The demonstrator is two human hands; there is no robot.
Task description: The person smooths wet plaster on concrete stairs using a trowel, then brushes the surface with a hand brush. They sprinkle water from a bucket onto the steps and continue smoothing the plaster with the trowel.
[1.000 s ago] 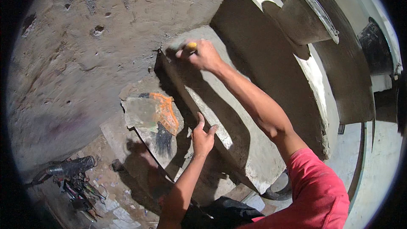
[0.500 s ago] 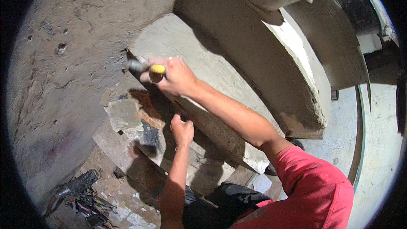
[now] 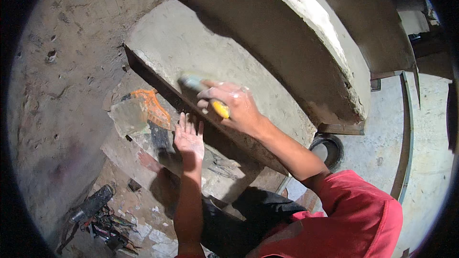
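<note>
My right hand [image 3: 234, 102] is closed round the yellow handle of a trowel [image 3: 221, 109]. Its greyish blade end is smeared by motion, over the pale plastered top of a stair step [image 3: 210, 50] near the front edge. Just in front of the step's dark front face [image 3: 158, 79], my left hand [image 3: 190, 138] is turned palm up with the fingers stretched out. Nothing lies in it, and pale dust coats the palm. An orange plastic piece [image 3: 155, 109] and a greyish flat sheet [image 3: 128, 117] lie to the left of that hand.
A rough plastered wall [image 3: 62, 95] rises on the left. Higher steps [image 3: 267, 33] curve up to the right. Several dark tools and cables [image 3: 105, 224] lie on the floor at lower left. A round black tub [image 3: 330, 150] stands beyond my right forearm.
My right hand has moved with the trowel rightward and nearer, away from the wall corner. My left hand, earlier closed beside the step's front, has come away and opened palm up. The view shifted slightly.
</note>
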